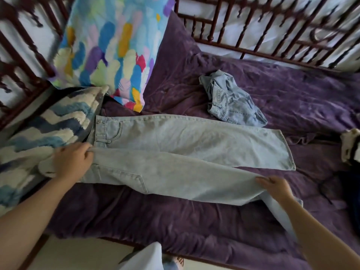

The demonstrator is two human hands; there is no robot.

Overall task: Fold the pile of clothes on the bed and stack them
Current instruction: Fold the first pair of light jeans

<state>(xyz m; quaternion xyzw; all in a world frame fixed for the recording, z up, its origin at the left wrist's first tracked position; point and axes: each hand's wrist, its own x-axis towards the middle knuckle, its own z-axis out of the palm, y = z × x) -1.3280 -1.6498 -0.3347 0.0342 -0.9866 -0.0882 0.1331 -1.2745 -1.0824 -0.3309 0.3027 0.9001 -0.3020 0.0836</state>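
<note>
Jeans (194,141) lie flat across the bed (175,221) near its front edge: likely limp but weighty denim, best held at waistband and hem. Left hand (72,160) grips the waist; right hand (274,187) pinches the near leg.

At three o'clock a cream and black garment (350,147) is cut off by the frame edge. The right hand (276,187) and its forearm cover the near-leg hem of the jeans (194,141). At one o'clock, the crumpled denim piece (231,102) hides its own shape. At twelve o'clock the bed rails (272,26) are smeared by blur.
</note>
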